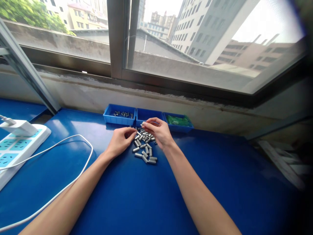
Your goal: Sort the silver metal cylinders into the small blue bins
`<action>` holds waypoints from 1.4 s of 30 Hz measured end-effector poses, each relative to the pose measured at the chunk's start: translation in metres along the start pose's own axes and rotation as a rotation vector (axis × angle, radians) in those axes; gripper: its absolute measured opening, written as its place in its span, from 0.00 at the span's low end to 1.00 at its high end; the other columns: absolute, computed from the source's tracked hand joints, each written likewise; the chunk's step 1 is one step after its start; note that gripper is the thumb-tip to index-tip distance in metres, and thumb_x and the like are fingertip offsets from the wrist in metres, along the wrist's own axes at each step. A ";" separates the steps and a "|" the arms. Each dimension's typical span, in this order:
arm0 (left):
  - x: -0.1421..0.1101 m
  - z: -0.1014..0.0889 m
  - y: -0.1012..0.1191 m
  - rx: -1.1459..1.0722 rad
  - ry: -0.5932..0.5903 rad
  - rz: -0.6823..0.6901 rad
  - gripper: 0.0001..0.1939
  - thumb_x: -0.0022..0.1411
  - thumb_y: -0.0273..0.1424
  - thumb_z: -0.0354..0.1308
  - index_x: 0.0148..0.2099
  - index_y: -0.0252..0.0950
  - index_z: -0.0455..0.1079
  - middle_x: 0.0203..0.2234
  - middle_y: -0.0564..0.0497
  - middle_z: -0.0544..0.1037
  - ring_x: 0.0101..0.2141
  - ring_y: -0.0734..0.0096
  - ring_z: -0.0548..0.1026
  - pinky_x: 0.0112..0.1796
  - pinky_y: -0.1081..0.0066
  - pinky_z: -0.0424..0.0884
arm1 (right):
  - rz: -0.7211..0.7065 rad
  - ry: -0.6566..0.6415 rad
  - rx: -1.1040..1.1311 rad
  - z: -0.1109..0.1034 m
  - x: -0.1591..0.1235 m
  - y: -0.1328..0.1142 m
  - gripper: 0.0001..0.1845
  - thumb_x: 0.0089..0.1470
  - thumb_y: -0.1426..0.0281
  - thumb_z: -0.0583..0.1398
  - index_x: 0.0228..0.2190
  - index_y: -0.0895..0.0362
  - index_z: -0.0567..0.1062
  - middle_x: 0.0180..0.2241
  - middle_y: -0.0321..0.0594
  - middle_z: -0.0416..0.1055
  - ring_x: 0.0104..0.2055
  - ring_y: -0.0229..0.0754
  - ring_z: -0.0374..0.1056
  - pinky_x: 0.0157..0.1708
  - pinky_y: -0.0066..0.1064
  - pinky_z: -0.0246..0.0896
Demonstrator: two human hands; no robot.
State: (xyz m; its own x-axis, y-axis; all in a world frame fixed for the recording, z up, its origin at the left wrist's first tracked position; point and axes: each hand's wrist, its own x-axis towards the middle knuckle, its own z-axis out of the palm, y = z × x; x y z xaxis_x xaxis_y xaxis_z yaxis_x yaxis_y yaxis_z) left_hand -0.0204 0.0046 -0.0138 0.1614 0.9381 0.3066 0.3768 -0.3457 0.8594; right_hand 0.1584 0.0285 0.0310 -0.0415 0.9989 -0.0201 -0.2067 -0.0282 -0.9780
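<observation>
A loose pile of small grey metal pieces [145, 147], shaped like short hex standoffs, lies on the blue table. At the pile's left edge is my left hand [119, 141], its thumb and fingertips closed together; what they hold, if anything, is too small to make out. My right hand [160, 132] is above the pile's right side. Its thumb and index finger pinch a small pale shiny piece [142, 124], whose kind I cannot tell. Just behind the hands stands a blue middle bin [149, 112], partly covered by my right hand.
The left blue bin [119, 120] holds several small metal screw-like parts; the right bin [179, 128] contains a green bag [178, 120]. A white power strip [36, 138] with a plugged-in adapter [21, 128] sits left. A white cable [91, 150] loops beside my left forearm. Window behind.
</observation>
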 end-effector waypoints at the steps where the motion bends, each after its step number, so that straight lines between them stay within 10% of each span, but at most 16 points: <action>1: 0.000 0.000 0.000 0.000 0.000 0.000 0.12 0.63 0.36 0.57 0.43 0.36 0.79 0.36 0.50 0.83 0.34 0.66 0.80 0.37 0.71 0.73 | -0.055 0.000 -0.064 0.006 0.007 -0.001 0.17 0.35 0.66 0.74 0.27 0.58 0.75 0.25 0.37 0.77 0.30 0.39 0.75 0.34 0.28 0.70; 9: 0.001 0.000 0.000 0.010 0.002 0.006 0.12 0.63 0.36 0.57 0.42 0.36 0.79 0.35 0.49 0.83 0.33 0.66 0.79 0.36 0.71 0.73 | -0.170 -0.083 -0.232 0.040 0.051 -0.005 0.09 0.42 0.69 0.68 0.27 0.58 0.75 0.26 0.39 0.78 0.32 0.41 0.76 0.34 0.30 0.70; 23: 0.000 0.001 0.004 0.058 -0.019 0.017 0.12 0.63 0.36 0.57 0.40 0.36 0.79 0.33 0.50 0.83 0.32 0.68 0.78 0.34 0.72 0.71 | -0.179 -0.250 -1.153 -0.024 -0.022 -0.019 0.02 0.44 0.71 0.65 0.26 0.56 0.77 0.25 0.36 0.76 0.29 0.38 0.71 0.29 0.25 0.62; 42: 0.000 0.000 0.005 0.077 -0.018 0.036 0.12 0.62 0.35 0.57 0.41 0.36 0.78 0.34 0.49 0.83 0.33 0.67 0.79 0.36 0.72 0.72 | -0.171 -0.215 -1.117 -0.012 -0.020 -0.003 0.05 0.38 0.74 0.62 0.24 0.55 0.74 0.23 0.35 0.74 0.26 0.37 0.68 0.26 0.25 0.56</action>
State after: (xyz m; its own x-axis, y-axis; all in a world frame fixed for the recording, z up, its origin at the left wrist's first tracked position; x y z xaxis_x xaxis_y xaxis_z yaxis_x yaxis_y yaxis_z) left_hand -0.0184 0.0030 -0.0091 0.1921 0.9248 0.3283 0.4394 -0.3801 0.8139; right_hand 0.1719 0.0092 0.0319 -0.2848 0.9566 0.0613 0.7516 0.2626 -0.6051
